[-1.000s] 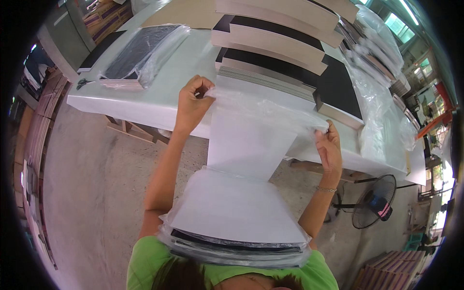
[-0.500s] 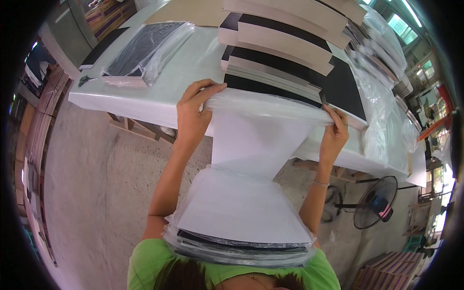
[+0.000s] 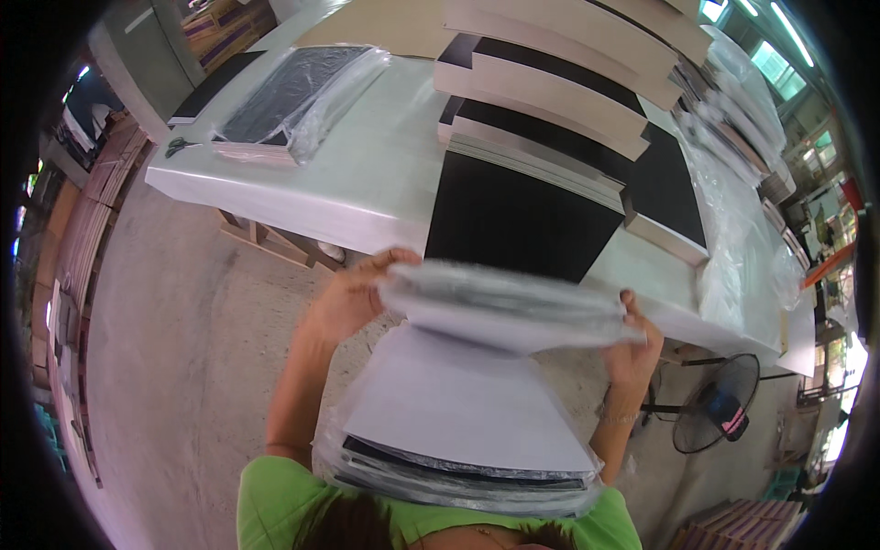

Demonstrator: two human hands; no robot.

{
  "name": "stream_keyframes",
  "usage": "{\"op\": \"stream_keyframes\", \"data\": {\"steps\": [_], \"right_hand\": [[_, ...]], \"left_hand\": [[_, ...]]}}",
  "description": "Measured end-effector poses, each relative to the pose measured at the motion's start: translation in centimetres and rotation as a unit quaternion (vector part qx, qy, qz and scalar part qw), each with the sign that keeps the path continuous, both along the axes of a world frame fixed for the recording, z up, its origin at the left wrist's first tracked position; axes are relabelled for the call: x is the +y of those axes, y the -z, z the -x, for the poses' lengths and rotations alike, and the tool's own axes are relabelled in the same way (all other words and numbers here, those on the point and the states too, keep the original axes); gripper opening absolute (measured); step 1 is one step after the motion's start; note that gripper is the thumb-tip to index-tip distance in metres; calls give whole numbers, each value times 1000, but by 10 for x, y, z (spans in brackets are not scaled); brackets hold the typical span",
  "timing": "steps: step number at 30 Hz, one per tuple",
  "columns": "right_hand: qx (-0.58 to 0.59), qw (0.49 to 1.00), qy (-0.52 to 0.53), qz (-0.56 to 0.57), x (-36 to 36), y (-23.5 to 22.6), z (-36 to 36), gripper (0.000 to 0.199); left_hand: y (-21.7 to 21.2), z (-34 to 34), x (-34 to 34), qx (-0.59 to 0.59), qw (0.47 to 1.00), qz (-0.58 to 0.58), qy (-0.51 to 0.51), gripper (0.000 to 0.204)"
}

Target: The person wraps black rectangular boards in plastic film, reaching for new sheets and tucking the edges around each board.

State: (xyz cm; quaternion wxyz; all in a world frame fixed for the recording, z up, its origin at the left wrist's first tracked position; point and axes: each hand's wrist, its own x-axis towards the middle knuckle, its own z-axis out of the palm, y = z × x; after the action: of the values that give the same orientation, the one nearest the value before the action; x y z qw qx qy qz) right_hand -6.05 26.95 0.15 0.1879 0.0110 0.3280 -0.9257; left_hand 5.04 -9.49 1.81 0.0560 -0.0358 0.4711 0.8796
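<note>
worktop (image 3: 367, 174): big white slab filling the top of the view, loaded with stacks of flat black and tan boards (image 3: 550, 101)
black sheet (image 3: 518, 220): lies flat at the worktop's near edge, just beyond the hands
wrapped bundle (image 3: 293, 92): dark panels in clear plastic, far left on the worktop, well apart from the hands
plastic-wrapped stack (image 3: 467, 431): white-faced sheets with dark edges in a clear bag — long axis runs away from the person toward the worktop; near end against the chest, far end curled up and over
where it is: held in the air between the person and the worktop edge, over the concrete floor (image 3: 183, 367)
fan (image 3: 720, 417): on the floor, lower right
left hand (image 3: 353, 298): fingers closed on the far-left corner of the folded end
right hand (image 3: 632, 344): fingers closed on the far-right corner — the fold spans hand to hand
</note>
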Motion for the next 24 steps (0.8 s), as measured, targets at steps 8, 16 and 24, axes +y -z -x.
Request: {"op": "stream_keyframes", "data": {"steps": [8,16,24], "right_hand": [[-30,952,-188,-238,6,14,-58,27],[-58,923,-194,-328,6,125,-42,26],[-11,879,-87,-469,12,223,-51,15]], "left_hand": [[34,-33,7,-58,963,231,128,64],[168,-24,12,-74,933,350,-40,36],[258,17,35,-164,918,318,-169,29]]}}
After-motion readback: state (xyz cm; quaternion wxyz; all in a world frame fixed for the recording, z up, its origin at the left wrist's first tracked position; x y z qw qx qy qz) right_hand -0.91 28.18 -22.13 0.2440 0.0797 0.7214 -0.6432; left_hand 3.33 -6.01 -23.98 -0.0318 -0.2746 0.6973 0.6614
